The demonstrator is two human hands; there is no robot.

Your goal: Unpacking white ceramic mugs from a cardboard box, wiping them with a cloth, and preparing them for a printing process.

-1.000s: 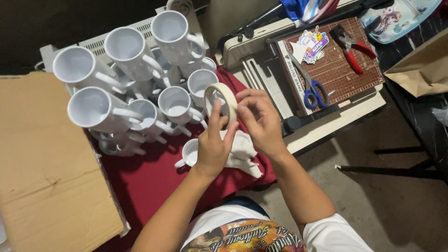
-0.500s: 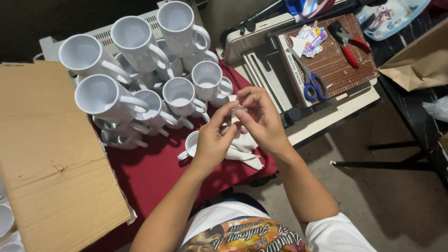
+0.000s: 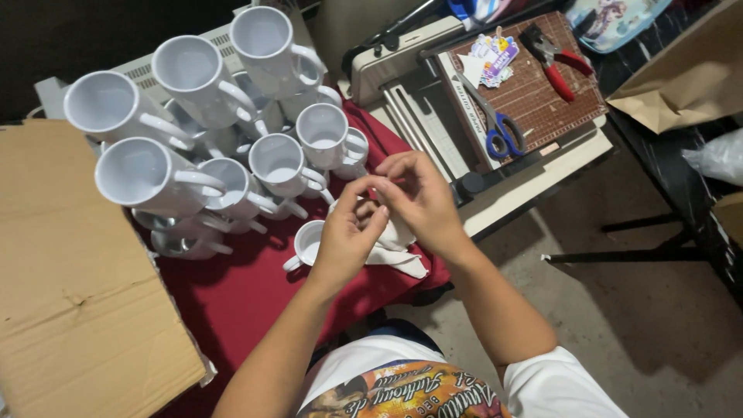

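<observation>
My left hand (image 3: 347, 241) and my right hand (image 3: 422, 203) meet fingertip to fingertip above a red cloth (image 3: 232, 298). My left hand curls around a pale tape roll (image 3: 339, 206), which is almost hidden by the fingers. My right thumb and forefinger pinch at the roll's edge. Just below the hands a white mug (image 3: 303, 244) lies on the cloth beside a crumpled white sheet (image 3: 401, 251). Several more white mugs (image 3: 147, 174) are stacked to the left and behind.
A flat cardboard sheet (image 3: 70, 294) covers the left. To the right is a paper cutter with a brown gridded mat (image 3: 534, 97), holding blue-handled scissors (image 3: 499, 135), red pliers (image 3: 559, 66) and small stickers (image 3: 491, 58). A brown paper bag (image 3: 681, 89) lies far right.
The tape roll, held up in plain view a second ago, is now tucked inside my closed fingers. Both hands have drawn together and lowered slightly toward the lone mug.
</observation>
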